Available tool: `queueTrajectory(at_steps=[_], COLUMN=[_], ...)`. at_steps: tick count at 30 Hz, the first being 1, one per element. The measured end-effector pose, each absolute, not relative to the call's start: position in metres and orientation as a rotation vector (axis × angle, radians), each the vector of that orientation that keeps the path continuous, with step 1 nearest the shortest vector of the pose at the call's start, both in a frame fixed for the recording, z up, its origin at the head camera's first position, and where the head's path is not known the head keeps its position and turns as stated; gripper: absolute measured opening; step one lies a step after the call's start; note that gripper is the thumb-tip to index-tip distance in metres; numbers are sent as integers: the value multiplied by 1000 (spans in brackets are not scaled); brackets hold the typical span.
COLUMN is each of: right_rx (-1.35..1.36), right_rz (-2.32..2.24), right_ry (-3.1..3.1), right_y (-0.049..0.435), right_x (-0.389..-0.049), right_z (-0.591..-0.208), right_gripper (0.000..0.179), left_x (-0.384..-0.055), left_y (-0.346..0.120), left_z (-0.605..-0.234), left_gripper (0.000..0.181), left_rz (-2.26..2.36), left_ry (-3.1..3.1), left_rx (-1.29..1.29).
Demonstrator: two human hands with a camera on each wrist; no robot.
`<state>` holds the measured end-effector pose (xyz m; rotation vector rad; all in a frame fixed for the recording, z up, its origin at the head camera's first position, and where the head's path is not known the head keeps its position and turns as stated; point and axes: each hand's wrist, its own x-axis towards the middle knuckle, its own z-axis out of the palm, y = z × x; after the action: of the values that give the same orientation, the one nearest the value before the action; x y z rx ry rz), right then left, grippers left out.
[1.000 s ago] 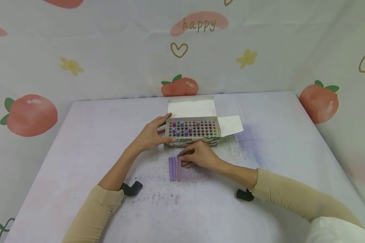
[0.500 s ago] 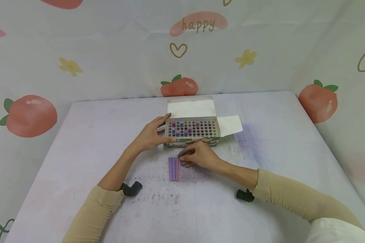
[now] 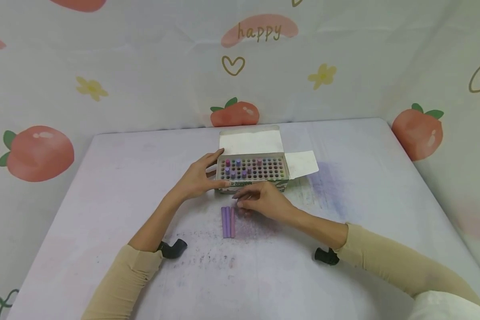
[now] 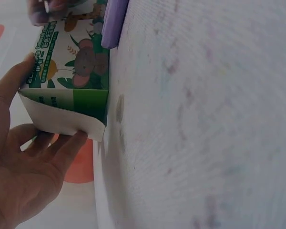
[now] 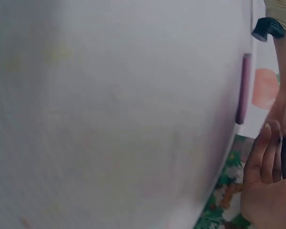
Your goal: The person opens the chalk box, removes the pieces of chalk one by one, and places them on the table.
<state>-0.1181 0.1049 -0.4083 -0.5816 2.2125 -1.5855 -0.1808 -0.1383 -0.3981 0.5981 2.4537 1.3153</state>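
My left hand (image 3: 198, 178) holds the left end of an open chalk box (image 3: 280, 183), its thumb along the front face. In the left wrist view, fingers of the left hand (image 4: 33, 167) lie against the box's end flap (image 4: 66, 119). Two purple chalk sticks (image 3: 226, 222) and a pink chalk stick (image 3: 233, 223) lie side by side in front of the box. Just right of their upper ends hovers my right hand (image 3: 266, 202), its fingers loosely bent around nothing. In the right wrist view a pink-purple stick (image 5: 244, 88) lies beyond that hand's fingertips.
Several purple and pink chalk sticks (image 3: 244, 173) poke up from the holes in the box's holder. Its white lid (image 3: 251, 141) leans back and a side flap (image 3: 302, 164) sticks out right. Coloured chalk dust marks the white table (image 3: 176, 284).
The pink stick has moved left against the purple ones, and the right hand has let it go and lifted slightly away. The left hand stays on the box.
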Motion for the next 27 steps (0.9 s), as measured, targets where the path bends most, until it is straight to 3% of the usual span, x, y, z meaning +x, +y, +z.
queueTrajectory(at_steps=[27], right_rx=[-670], right_rz=[-1708], right_ry=[2263], right_y=[131], right_x=[-149], right_z=[-370], right_gripper=[17], left_x=[-181], left_y=[-137], left_z=[-400], left_gripper=[98], left_rz=[1308], left_ry=[2460], left_rx=[580])
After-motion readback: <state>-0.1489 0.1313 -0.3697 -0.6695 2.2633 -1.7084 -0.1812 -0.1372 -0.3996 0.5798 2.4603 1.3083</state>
